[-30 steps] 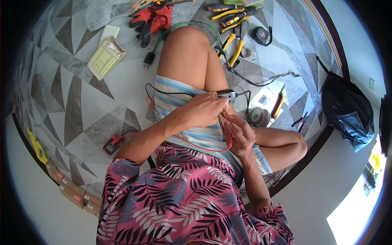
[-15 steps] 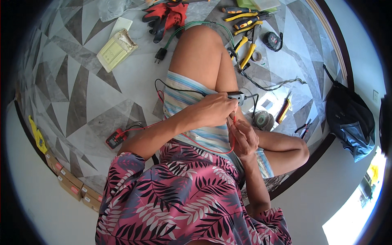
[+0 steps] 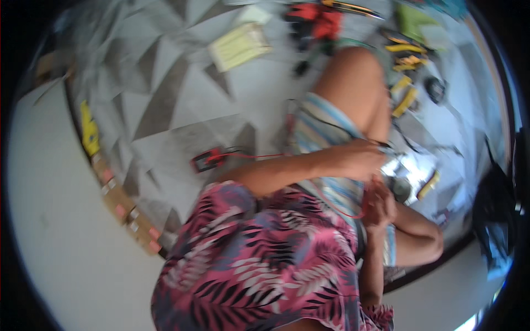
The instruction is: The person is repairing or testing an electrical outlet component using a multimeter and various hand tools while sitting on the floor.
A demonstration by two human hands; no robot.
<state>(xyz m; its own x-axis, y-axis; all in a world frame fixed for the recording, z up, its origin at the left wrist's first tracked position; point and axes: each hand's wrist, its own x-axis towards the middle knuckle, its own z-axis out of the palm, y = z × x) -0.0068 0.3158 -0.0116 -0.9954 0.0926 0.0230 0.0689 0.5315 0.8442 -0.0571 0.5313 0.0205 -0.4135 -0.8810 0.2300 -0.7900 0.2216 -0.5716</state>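
Note:
The picture is blurred by motion. Over my crossed legs my left hand (image 3: 361, 158) is closed around a small black box (image 3: 381, 144), mostly hidden by the fingers. Just below it, my right hand (image 3: 380, 205) pinches a red test probe, its tip pointing up toward the left hand. A red test lead (image 3: 349, 215) loops from the right hand across the striped shorts. On the floor beyond my left forearm lies a red and black multimeter (image 3: 205, 160), with leads running from it. A black wire (image 3: 334, 122) crosses my thigh toward the left hand.
Yellow-handled pliers (image 3: 407, 102), a tape measure (image 3: 435, 90) and red-black gloves (image 3: 313, 21) lie ahead. A pale yellow packet (image 3: 240, 47) is on the tiles. A yellow-handled tool (image 3: 428, 185) and a black bag (image 3: 493, 204) are at right; cardboard boxes (image 3: 118, 201) line the left wall.
The whole view has swung leftward, so legs, hands and tools appear farther right and more of the left wall shows. Both hands keep their hold close together.

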